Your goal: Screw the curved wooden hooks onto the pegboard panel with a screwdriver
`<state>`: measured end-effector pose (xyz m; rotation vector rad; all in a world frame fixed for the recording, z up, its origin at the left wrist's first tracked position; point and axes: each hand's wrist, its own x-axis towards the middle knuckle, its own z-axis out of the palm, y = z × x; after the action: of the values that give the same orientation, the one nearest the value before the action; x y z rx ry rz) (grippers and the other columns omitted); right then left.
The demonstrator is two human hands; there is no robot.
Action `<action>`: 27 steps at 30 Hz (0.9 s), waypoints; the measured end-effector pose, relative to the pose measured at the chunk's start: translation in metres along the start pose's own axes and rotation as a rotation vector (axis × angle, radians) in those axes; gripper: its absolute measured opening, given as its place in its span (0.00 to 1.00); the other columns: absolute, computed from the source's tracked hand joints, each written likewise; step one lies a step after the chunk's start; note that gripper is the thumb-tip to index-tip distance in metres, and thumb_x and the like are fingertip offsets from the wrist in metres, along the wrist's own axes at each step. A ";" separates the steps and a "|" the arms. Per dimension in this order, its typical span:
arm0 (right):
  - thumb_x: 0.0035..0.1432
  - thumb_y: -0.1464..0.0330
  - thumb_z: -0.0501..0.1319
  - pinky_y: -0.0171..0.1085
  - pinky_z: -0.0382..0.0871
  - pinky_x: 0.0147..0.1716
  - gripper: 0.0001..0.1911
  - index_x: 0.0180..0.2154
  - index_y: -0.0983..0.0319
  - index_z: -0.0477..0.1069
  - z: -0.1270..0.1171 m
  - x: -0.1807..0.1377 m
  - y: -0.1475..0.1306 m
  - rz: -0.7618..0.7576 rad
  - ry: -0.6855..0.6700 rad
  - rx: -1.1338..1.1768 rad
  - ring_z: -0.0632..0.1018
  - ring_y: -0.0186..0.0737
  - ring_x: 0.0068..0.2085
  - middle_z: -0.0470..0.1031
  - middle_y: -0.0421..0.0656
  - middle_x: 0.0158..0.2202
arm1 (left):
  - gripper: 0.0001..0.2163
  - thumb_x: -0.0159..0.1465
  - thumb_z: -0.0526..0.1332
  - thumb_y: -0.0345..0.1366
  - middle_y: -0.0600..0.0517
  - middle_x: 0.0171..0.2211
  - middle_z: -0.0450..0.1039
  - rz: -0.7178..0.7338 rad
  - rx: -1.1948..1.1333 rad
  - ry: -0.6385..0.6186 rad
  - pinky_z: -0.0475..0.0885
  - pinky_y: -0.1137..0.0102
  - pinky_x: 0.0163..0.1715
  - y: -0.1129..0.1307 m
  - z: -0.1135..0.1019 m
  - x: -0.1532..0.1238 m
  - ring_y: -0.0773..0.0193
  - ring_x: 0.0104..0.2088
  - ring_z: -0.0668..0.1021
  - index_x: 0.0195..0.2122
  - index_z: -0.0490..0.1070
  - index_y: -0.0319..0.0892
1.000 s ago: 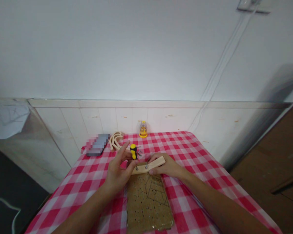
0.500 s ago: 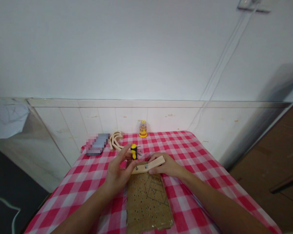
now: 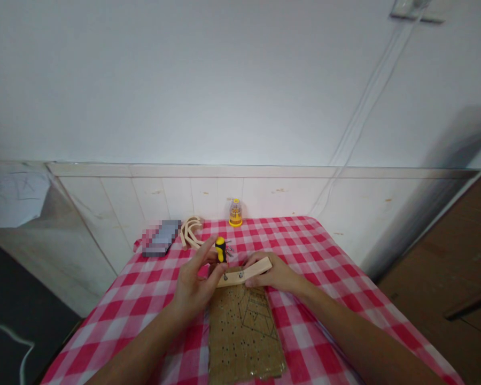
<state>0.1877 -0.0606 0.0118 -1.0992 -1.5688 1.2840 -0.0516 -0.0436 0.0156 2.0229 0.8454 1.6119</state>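
Both my hands are closed on the strip (image 3: 235,277), pale wood with a bend in it, at the far end of the cardboard (image 3: 244,337). Left hand (image 3: 195,278): thumb pressed on the strip's left end, index finger stretched up close to the screwdriver (image 3: 220,250); contact with its handle cannot be told. Right hand (image 3: 270,271): strip pinched near its right end, thumb in front, fingers behind. Two small dark fittings show in the strip's near face, between my thumbs. Screwdriver, yellow and black, is just beyond the strip; metal bits (image 3: 230,248) beside it, too small to identify. Farther off on the checked cloth (image 3: 280,235): curved pieces (image 3: 187,235) at left, bit set (image 3: 235,214) upright by the wall.
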 end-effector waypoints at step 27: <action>0.37 0.59 0.80 0.35 0.65 0.30 0.21 0.32 0.62 0.79 0.001 -0.001 -0.002 0.008 0.000 -0.025 0.75 0.35 0.29 0.80 0.40 0.30 | 0.29 0.62 0.67 0.35 0.53 0.38 0.79 -0.071 0.063 0.024 0.81 0.69 0.39 -0.003 0.001 -0.002 0.64 0.36 0.82 0.65 0.65 0.48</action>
<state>0.1870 -0.0618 0.0137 -1.1221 -1.5856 1.2736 -0.0512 -0.0423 0.0121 1.9955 0.9768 1.5922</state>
